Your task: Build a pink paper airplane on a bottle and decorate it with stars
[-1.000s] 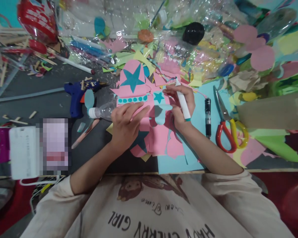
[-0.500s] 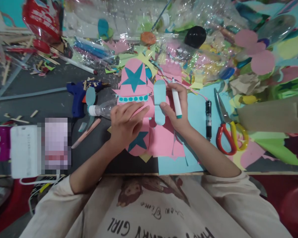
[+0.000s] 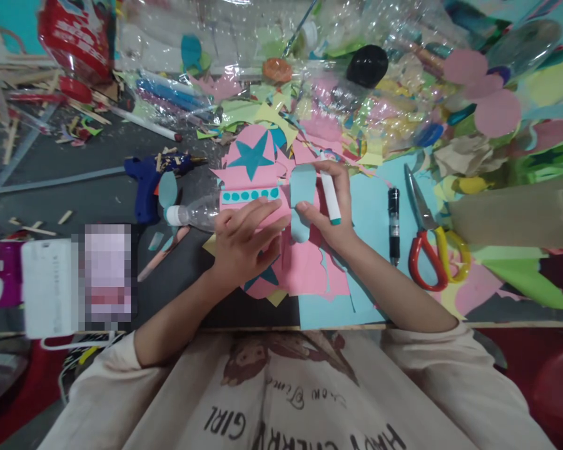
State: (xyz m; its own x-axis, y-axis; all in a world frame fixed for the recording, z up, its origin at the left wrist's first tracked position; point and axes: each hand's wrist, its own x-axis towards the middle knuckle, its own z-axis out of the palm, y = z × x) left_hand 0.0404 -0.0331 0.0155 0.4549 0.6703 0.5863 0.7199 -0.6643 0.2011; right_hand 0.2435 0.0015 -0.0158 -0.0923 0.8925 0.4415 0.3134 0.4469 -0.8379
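My left hand (image 3: 244, 244) wraps over a clear plastic bottle (image 3: 201, 212) lying on its side, its white cap pointing left. Pink paper covers the bottle's body, with a strip of teal dots (image 3: 251, 195) across it. Pink wings with teal stars (image 3: 252, 156) stick out on the far and near sides. At the bottle's right end, my right hand (image 3: 335, 222) pinches a folded light blue paper piece (image 3: 303, 186) between thumb and fingers. A white marker (image 3: 329, 195) with a green end is also tucked in that hand.
A blue glue gun (image 3: 145, 187) lies to the left, near a phone (image 3: 107, 269). To the right are a black pen (image 3: 393, 225) and red-and-yellow scissors (image 3: 426, 244) on blue paper (image 3: 366, 275). Paper scraps and plastic bottles crowd the back.
The bottle has rolled slightly toward me, bringing the dotted strip and far star nearer. The light blue piece has tilted and come down a little, with my right hand still on it.
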